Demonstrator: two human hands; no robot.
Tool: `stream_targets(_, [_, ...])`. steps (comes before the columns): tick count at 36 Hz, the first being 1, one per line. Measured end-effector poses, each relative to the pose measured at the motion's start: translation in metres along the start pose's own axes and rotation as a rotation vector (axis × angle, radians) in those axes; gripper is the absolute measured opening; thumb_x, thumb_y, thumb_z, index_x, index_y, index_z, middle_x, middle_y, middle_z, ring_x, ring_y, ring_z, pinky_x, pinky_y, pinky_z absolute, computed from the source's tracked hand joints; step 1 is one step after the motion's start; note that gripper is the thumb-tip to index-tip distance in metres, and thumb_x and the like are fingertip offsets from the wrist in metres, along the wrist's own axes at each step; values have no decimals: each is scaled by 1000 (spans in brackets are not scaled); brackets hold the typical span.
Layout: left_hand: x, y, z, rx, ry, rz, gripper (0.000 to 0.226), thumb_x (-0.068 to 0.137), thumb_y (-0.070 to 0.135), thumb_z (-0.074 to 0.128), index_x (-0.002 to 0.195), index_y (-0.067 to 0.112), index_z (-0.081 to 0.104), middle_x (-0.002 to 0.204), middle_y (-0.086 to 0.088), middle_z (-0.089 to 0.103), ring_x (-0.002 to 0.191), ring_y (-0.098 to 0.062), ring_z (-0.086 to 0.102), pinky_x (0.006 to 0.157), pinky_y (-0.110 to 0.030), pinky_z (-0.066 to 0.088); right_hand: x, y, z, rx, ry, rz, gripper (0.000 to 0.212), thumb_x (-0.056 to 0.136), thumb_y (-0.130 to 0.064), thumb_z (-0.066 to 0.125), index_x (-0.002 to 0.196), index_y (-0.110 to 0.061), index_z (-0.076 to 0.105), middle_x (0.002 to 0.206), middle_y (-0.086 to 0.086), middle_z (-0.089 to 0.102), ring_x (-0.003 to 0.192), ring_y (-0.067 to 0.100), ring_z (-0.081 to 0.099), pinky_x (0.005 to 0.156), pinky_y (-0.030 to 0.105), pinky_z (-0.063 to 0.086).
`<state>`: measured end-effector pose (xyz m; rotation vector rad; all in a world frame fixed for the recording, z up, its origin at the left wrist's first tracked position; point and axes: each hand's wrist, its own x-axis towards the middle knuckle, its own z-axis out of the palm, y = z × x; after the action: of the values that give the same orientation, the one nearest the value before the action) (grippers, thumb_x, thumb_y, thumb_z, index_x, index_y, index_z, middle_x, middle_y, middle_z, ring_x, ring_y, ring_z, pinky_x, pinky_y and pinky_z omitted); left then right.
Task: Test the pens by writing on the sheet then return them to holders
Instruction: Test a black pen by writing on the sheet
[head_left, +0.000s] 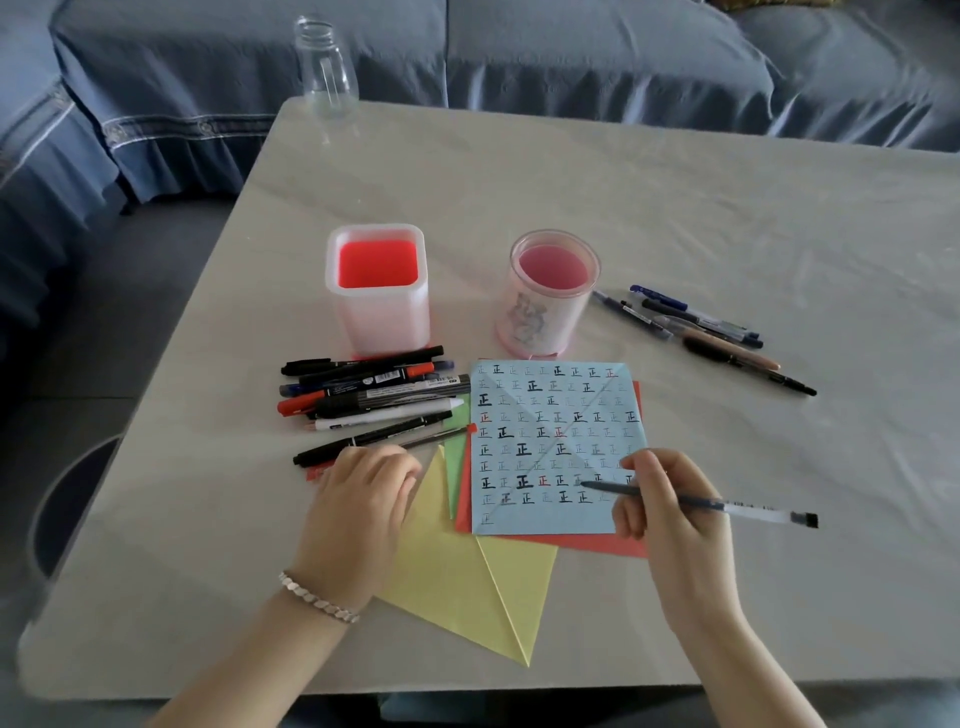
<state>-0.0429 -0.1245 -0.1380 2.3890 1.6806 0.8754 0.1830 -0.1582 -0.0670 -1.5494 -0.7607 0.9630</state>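
Writing: right hand (655, 501) pinches pen (698, 503), tip on sheet (556, 415).
Steadying: left hand (363, 501) beside marker pile (374, 397), fingers curled (grip unclear).
Done: sheet nearly filled.
Left: square holder (387, 322) and round holder (535, 319) empty, nothing returned.

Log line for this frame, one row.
phase: pen test | right hand: holds pen, tip at blue sheet | left hand: rests beside yellow paper | square holder, round holder: no pens inside
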Motion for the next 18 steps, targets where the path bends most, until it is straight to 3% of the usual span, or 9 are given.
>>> stream_targets(5, [0, 20, -5, -18, 4, 60, 24, 86, 18, 42, 104, 14, 57, 107, -5, 61, 101, -19, 49, 89, -31, 33, 1, 5, -2, -30, -9, -42, 23, 92, -3, 45, 73, -7, 58, 47, 5, 55, 46, 14, 49, 46, 17, 40])
stream_targets(8, [-9, 35, -5, -62, -187, 237, 30, 87, 23, 40, 115, 20, 51, 120, -7, 59, 114, -19, 50, 100, -35, 39, 1, 9, 1, -29, -43, -18, 24, 92, -6, 46, 75, -9, 63, 62, 6, 67, 57, 16, 61, 53, 19, 49])
stream_targets(11, [-22, 40, -2, -26, -362, 295, 36, 89, 34, 39, 122, 26, 48, 135, -8, 49, 127, -23, 44, 104, -44, 34, -1, 15, 7, -56, -72, -1, 22, 91, -12, 51, 75, -11, 65, 68, 4, 70, 65, 15, 65, 60, 23, 53])
stream_targets(15, [-31, 37, 1, 2, -462, 307, 42, 89, 42, 39, 128, 28, 45, 142, -9, 42, 133, -24, 35, 108, -41, 26, -6, 20, 18, -44, -43, -8, 26, 87, -14, 58, 63, -4, 61, 51, 4, 63, 48, 11, 59, 49, 20, 50])
stream_targets(18, [-33, 35, 2, 37, -493, 305, 43, 89, 44, 38, 128, 28, 47, 144, -7, 39, 137, -22, 25, 110, -36, 16, -7, 27, 28, -61, -1, -14, 36, 85, -17, 61, 55, -1, 52, 39, 3, 54, 38, 11, 50, 46, 27, 50])
